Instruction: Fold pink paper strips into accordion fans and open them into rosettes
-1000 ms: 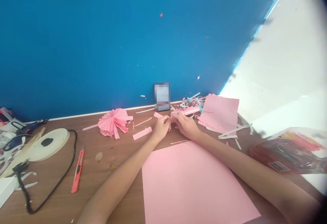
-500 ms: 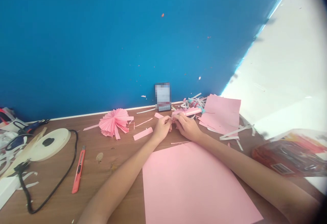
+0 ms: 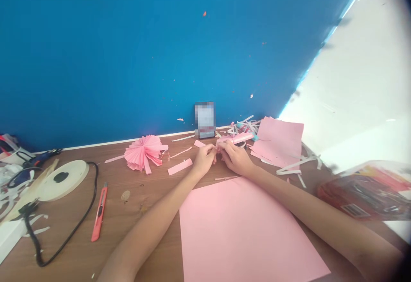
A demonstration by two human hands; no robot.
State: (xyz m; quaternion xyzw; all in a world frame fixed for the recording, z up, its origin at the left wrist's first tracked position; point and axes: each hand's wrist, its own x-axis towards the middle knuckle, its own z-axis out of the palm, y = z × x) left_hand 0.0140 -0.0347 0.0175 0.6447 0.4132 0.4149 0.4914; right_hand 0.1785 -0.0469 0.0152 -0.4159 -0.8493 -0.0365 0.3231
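Note:
My left hand (image 3: pixel 206 160) and my right hand (image 3: pixel 236 157) meet fingertip to fingertip near the back of the table. Both are closed in a pinch on pink paper (image 3: pixel 218 142), of which only a sliver shows between the fingers. Just behind the right hand lies a folded, pleated pink piece (image 3: pixel 242 138); whether it joins the pinched part is hidden. Below my wrists a large flat pink sheet (image 3: pixel 244 230) covers the front of the table. A pleated pink paper rosette (image 3: pixel 144 153) stands to the left, and a cut pink strip (image 3: pixel 180 167) lies beside my left hand.
A red box cutter (image 3: pixel 100 213) lies on the wooden table (image 3: pixel 135 226). Left of it are a black cable (image 3: pixel 93 196) and a white tape roll (image 3: pixel 69 181). A phone (image 3: pixel 205 120) leans on the blue wall. Pink sheets (image 3: pixel 281 142) and a plastic-wrapped pack (image 3: pixel 366 196) occupy the right.
The view has shifted very slightly. Both hands stay pinched together in nearly the same place, with only tiny finger movement.

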